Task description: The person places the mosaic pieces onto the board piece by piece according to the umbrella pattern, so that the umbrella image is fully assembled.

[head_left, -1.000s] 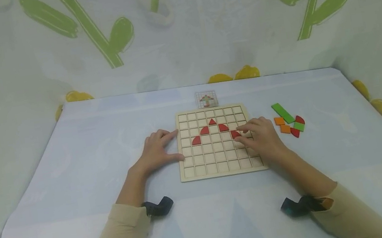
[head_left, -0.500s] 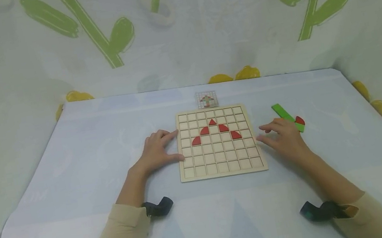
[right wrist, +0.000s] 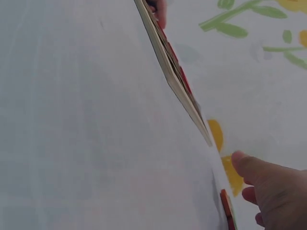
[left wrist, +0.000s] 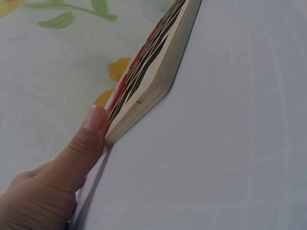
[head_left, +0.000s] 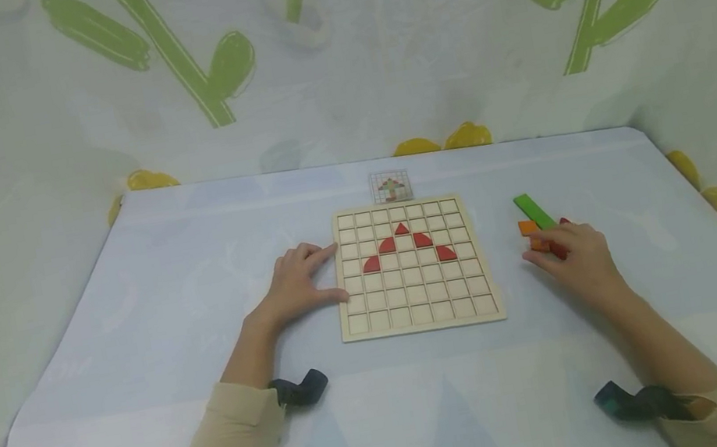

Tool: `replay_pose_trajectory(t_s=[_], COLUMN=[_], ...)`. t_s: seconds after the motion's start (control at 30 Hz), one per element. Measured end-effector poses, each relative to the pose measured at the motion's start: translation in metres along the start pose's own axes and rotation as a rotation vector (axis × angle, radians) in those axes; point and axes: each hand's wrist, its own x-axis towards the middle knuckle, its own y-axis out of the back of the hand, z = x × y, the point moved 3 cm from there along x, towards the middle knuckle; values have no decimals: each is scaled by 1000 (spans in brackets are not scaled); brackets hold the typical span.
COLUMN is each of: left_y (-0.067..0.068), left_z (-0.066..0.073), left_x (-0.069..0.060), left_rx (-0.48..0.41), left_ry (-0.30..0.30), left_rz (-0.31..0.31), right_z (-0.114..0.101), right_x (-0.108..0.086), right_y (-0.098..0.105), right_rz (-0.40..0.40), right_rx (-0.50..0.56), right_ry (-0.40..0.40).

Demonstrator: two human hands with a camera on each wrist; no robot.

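Leaving the red quarter (head_left: 446,252) in its cell, right hand (head_left: 581,259) has moved to loose pieces (head_left: 534,211), board (head_left: 421,314)'s 3 o'clock, digits apart. Left hand (head_left: 297,280), digits spread, touches 9 o'clock edge. Reads as pick step.

head: high, forward-down, farther | wrist views: low, close, across tabletop (head_left: 107,337) | shared: gridded board (head_left: 412,276)

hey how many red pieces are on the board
5: top triangle; upper left wedge and lower left wedge; upper right wedge and lower right wedge. None on the board seems hidden.
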Motion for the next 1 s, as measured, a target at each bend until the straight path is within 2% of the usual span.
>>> replay_pose_trajectory(t_s=[0.1, 0.27, 0.47, 0.83, 1.0], left_y=[-1, -3, 0, 0, -2], left_z=[-1, -1, 1, -2, -2], left_x=[0, 0, 0, 1, 1], left_rx=[-4, -9, -1, 1, 7], left_ry=[-6, -25, 9, 32, 32], left_rz=[10, 24, -9, -26, -20], right_z=[5, 15, 24, 26, 26], right_x=[-2, -8, -13, -14, -15], right_y=[5, 16, 18, 16, 16], right_rz=[-46, -89, -194, -243, -313], right_rx=[-48, -55, -55, -48, -42], right_ry=[-65, -154, -275, -284, -337])
